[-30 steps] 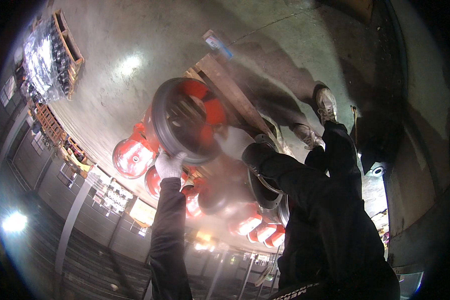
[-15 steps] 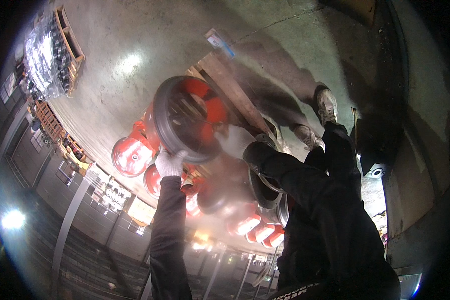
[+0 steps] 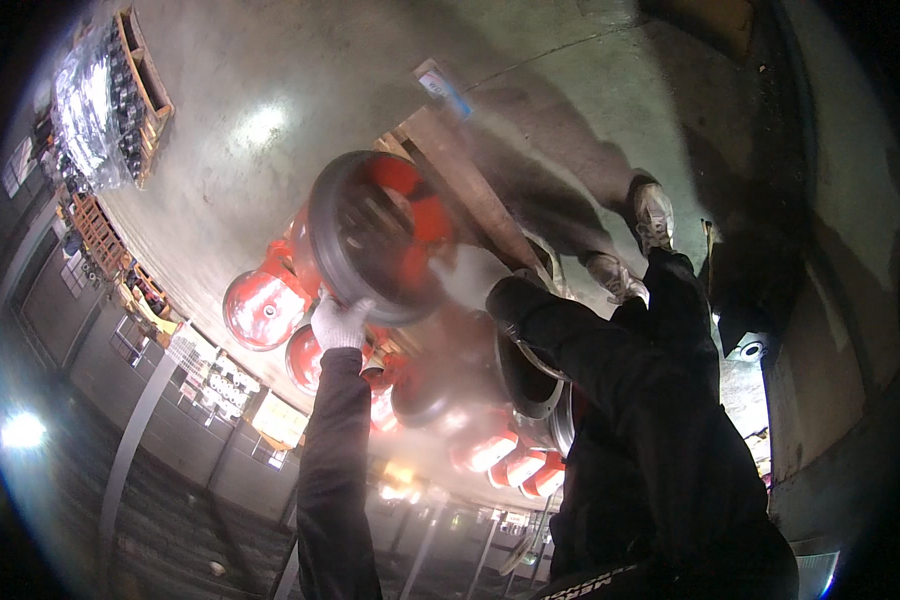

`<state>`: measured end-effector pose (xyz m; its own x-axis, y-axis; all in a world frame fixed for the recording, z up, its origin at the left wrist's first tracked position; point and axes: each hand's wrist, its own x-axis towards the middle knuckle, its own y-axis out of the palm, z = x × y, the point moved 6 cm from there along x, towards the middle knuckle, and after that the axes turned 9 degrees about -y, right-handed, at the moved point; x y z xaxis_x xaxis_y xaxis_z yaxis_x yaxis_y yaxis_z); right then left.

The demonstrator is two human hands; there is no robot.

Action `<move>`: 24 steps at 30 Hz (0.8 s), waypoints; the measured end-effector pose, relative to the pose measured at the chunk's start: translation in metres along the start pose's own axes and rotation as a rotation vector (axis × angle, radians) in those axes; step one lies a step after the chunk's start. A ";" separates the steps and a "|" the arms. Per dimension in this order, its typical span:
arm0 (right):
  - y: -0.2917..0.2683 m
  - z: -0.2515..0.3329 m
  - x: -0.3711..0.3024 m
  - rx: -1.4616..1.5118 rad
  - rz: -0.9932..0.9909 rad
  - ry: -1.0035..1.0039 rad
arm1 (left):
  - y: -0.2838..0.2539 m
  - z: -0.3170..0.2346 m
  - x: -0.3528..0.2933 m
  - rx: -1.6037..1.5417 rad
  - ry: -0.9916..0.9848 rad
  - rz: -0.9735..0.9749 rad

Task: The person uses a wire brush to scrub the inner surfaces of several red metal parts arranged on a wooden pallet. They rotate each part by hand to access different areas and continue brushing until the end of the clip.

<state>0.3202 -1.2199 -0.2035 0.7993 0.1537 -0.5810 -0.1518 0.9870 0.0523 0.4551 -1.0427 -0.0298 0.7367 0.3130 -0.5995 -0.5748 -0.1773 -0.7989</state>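
Note:
A large ring-shaped part like a wheel rim, with a dark outer band and red inside, stands tilted in front of me. My left hand, in a pale knitted glove, is closed around its lower left edge. At its right edge is my right hand, also gloved; haze and motion blur smear its fingers, so I cannot make out its grip. Just below the right hand lies a dark hollow round part, partly covered by my right sleeve.
A wooden pallet lies beneath the rim. Several red round parts, one a shiny disc, stand around it. A small white-and-blue packet is on the concrete floor. A film-wrapped pallet load stands at the far left. My shoes are to the right.
My right hand has shifted slightly and is more blurred. The rim and my left hand are nearly unmoved; the whole view has drifted a little.

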 end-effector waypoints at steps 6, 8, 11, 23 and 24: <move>-0.033 0.007 -0.019 0.106 -0.040 0.014 | 0.004 0.008 0.005 -0.006 -0.001 -0.025; -0.035 0.005 -0.020 0.043 -0.021 0.080 | 0.005 0.008 0.004 -0.080 0.008 -0.002; -0.030 0.008 -0.013 0.018 -0.030 0.056 | 0.004 0.004 0.004 -0.104 0.040 -0.003; -0.020 0.010 -0.002 0.009 0.002 0.039 | -0.002 -0.005 -0.002 0.095 0.056 -0.046; -0.020 0.008 -0.001 -0.007 0.031 0.074 | -0.002 -0.005 -0.001 0.121 0.058 -0.056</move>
<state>0.3274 -1.2389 -0.1973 0.7488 0.1798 -0.6379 -0.1796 0.9815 0.0658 0.4570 -1.0474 -0.0276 0.7865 0.2639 -0.5584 -0.5679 -0.0463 -0.8218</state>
